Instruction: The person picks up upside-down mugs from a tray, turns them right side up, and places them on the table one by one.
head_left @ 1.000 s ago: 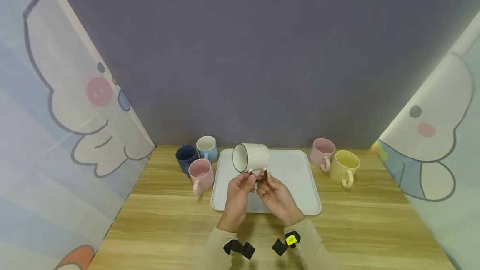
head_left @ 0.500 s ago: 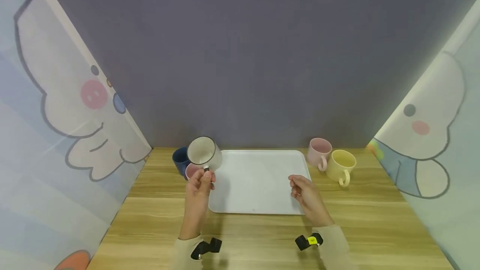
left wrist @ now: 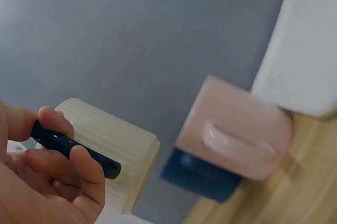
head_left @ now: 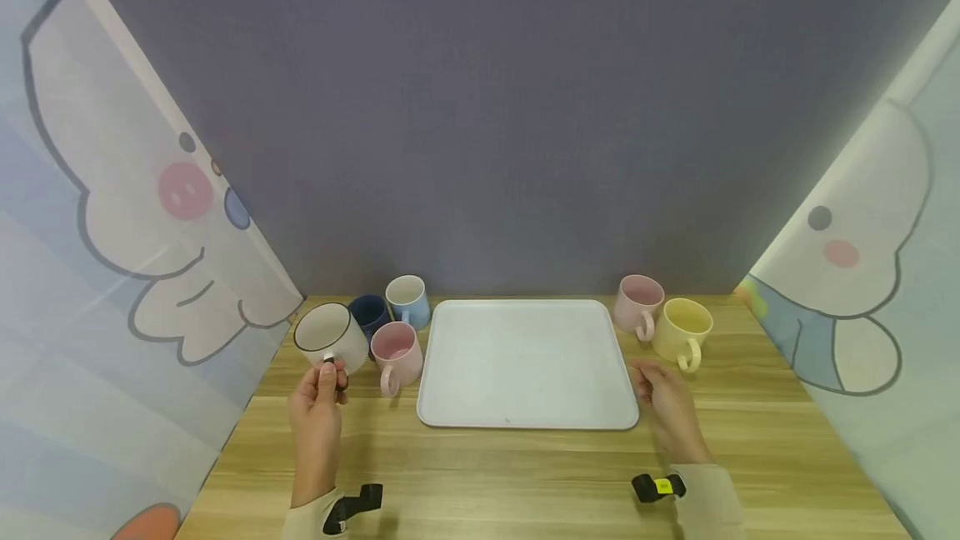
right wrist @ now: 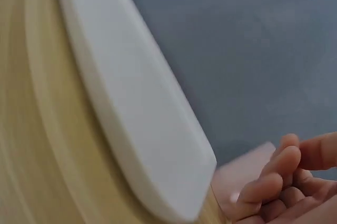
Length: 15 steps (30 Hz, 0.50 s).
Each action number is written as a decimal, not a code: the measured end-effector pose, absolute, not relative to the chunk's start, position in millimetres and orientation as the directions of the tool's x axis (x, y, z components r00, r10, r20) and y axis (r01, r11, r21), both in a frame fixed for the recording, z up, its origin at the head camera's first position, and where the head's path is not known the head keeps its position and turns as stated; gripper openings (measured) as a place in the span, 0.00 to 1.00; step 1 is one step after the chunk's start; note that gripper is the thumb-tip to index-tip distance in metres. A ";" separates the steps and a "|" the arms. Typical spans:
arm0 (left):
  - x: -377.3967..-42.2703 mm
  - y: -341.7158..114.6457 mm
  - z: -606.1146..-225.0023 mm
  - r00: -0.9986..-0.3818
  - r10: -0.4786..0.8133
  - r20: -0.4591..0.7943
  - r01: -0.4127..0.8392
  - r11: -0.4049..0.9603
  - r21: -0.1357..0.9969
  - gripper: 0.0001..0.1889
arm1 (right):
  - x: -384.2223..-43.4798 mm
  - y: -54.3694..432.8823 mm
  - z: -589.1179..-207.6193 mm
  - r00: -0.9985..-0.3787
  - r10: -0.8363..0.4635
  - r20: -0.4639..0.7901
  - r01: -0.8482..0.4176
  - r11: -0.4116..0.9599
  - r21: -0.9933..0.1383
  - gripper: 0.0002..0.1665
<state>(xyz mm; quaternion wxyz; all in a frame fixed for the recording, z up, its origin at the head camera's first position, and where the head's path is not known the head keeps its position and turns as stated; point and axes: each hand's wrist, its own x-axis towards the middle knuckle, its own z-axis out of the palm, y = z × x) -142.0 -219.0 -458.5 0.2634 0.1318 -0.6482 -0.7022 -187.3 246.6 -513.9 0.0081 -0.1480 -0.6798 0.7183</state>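
Note:
My left hand [head_left: 317,407] grips the black handle [left wrist: 68,148] of a white ribbed mug with a dark rim [head_left: 341,340], left of the other mugs. In the left wrist view, the fingers curl round that handle, and the ribbed mug [left wrist: 113,140] shows beyond them. A pink mug [head_left: 397,354] and a dark blue mug [head_left: 367,312] stand just right of it, with a light blue mug [head_left: 409,302] behind. Holding nothing, my right hand [head_left: 669,407] has loosely bent fingers beside the right edge of the white tray [head_left: 525,365].
On the right of the wooden table [head_left: 510,482] stand another pink mug [head_left: 637,305] and a yellow mug [head_left: 681,330], both beyond my right hand. A grey wall [head_left: 480,123] rises behind the table, with cartoon-printed curtains [head_left: 112,290] at both sides.
The white mug has gone from above the tray to the far left in my left hand, turning from sideways to nearly upright. My right hand has left its handle and moved right.

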 end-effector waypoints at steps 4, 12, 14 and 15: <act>-144.6 -227.4 -472.7 -0.818 -0.559 0.133 0.168 -0.012 0.986 0.18 | -192.1 255.1 -523.9 -0.958 0.242 -0.154 0.194 0.151 -0.969 0.21; -154.8 -238.6 -511.8 -0.819 -0.563 0.113 0.120 0.024 0.993 0.16 | -201.6 265.7 -544.3 -0.982 0.127 -0.136 0.185 0.580 -0.794 0.22; -157.2 -239.5 -519.6 -0.820 -0.562 0.109 0.115 0.026 0.993 0.16 | -202.3 267.2 -546.7 -0.985 0.112 -0.134 0.174 0.632 -0.755 0.22; -158.5 -239.8 -523.1 -0.820 -0.563 0.105 0.115 0.019 0.993 0.16 | -203.0 267.5 -547.5 -0.986 0.108 -0.127 0.167 0.645 -0.746 0.21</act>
